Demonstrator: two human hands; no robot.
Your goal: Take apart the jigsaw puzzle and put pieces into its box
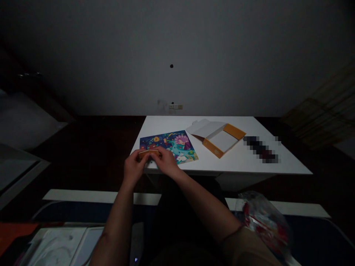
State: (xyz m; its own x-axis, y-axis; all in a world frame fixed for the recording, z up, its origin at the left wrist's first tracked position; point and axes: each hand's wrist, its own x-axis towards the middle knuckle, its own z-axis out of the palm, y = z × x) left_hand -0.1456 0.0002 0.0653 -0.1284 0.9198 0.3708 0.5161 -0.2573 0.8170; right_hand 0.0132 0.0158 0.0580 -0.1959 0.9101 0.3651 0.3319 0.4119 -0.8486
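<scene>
both hands, left hand (134, 165) and right hand (165, 160), pinch a small orange piece (149, 152) over the colourful puzzle (169, 145); opened box (219, 138) beyond the right hand suggests work barely begun.

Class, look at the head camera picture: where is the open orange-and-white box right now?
The open orange-and-white box lies on the white table, right of centre, between the colourful puzzle picture and a blurred-out dark item.

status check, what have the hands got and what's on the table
Left hand and right hand both pinch a small orange piece. Colourful puzzle board just behind. Open orange box to its right on the white table.
</scene>
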